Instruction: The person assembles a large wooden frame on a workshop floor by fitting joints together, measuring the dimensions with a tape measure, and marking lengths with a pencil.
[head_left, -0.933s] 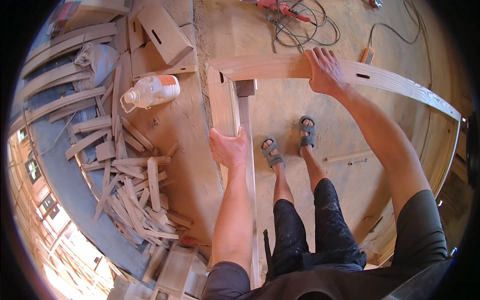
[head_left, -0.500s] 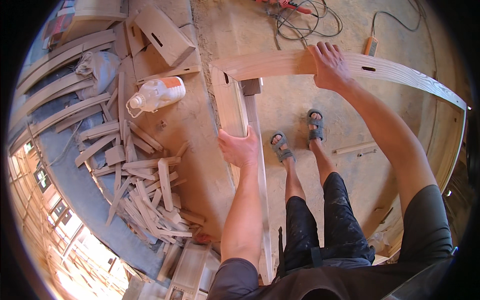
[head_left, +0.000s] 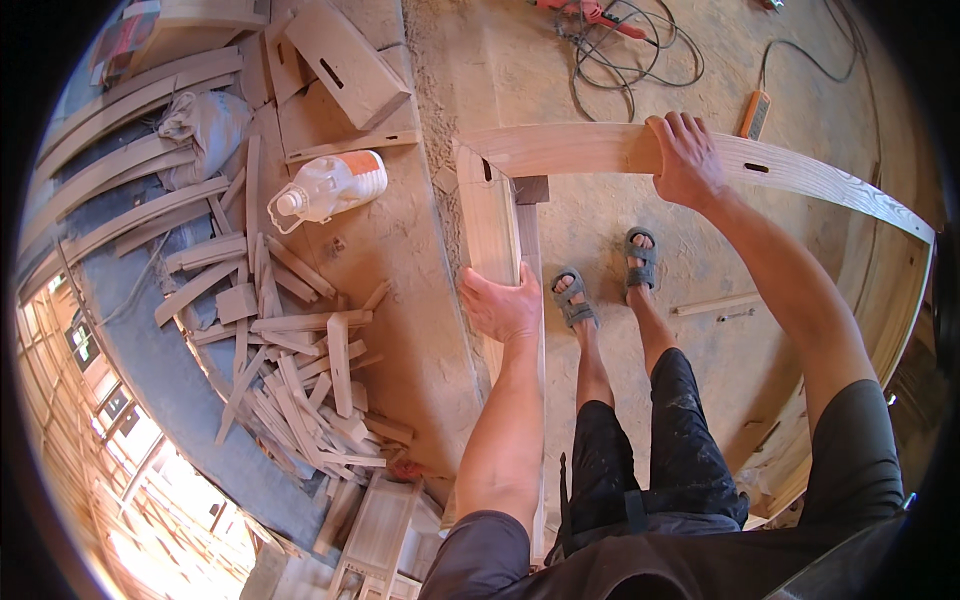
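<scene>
A large pale wooden frame [head_left: 590,148] stands around my legs, with a mitred corner at its far left. My left hand [head_left: 503,303] is closed around the left rail [head_left: 488,225], with the thumb over the inner edge. On the far rail [head_left: 800,168], my right hand [head_left: 688,160] grips from above, its fingers bent over the far edge. Dark slots show in the far rail and close to the corner. A darker wood block [head_left: 532,189] sits against the inner side of that corner. Palms and some fingertips are hidden.
Left of the frame lie a clear plastic jug [head_left: 328,188], a slotted board [head_left: 348,75] and a heap of wood offcuts [head_left: 300,400]. Beyond the far rail are a red power tool [head_left: 600,15], tangled cable [head_left: 650,60] and an orange handheld device [head_left: 755,115]. A wooden strip [head_left: 715,304] lies inside the frame.
The whole view has shifted slightly. The frame's corner and both hands now appear a little farther right and nearer, shifted more than the floor items. Both grips look the same.
</scene>
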